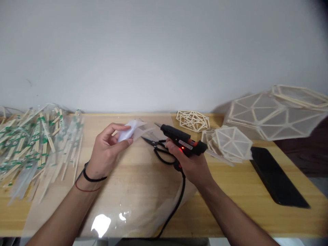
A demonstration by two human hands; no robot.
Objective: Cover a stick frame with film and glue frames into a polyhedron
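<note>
My left hand [106, 150] pinches a small piece of white translucent paper [129, 131] above the wooden table [243, 191]. My right hand [191, 162] grips a black and orange hot glue gun [180, 138] with a red light glowing on its body; its nozzle points left toward the paper. The gun's black cord [176, 205] trails down to the front edge. Black scissors [160, 148] lie on the table just under the gun, partly hidden by my right hand.
A clear plastic sheet [123, 194] covers the table's middle. A heap of wrapped wooden sticks [36, 143] fills the left. Wooden lattice frames [193, 120], paper-covered faceted panels [232, 143] and a large faceted shell [276, 114] sit right, with a black phone [278, 182].
</note>
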